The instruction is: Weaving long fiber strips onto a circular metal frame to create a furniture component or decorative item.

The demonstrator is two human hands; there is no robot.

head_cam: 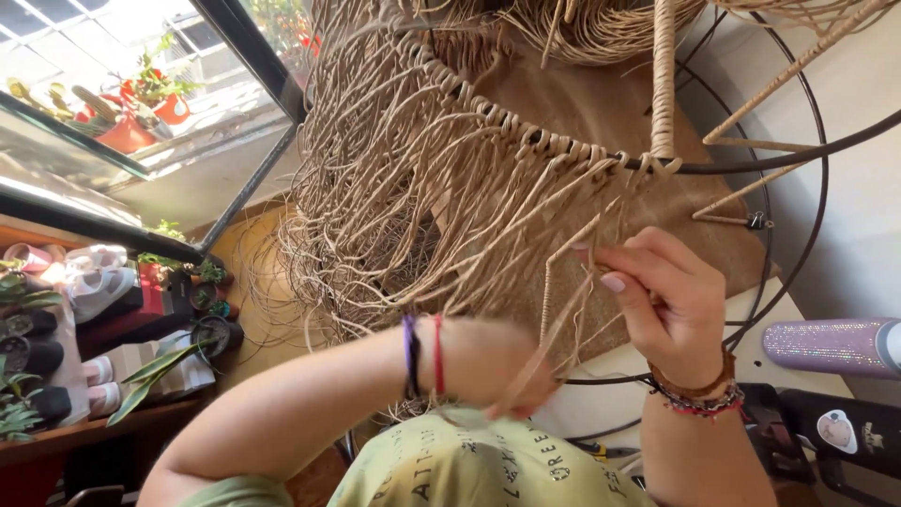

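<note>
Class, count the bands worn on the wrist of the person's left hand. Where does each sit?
2: a purple band and a red band, side by side on the wrist of the blurred left hand; others may be hidden underneath.

Your left wrist [424,355] has purple, black & red bands. Right wrist [696,390]: brown bangle w/ beaded bracelets. You're in a pale green tee [469,465] w/ dark lettering.

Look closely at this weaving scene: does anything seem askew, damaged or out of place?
Nothing looks damaged. The loose cords hang tangled and uneven from the black metal hoop, while the right hand pinches strands and the left hand is blurred.
</note>
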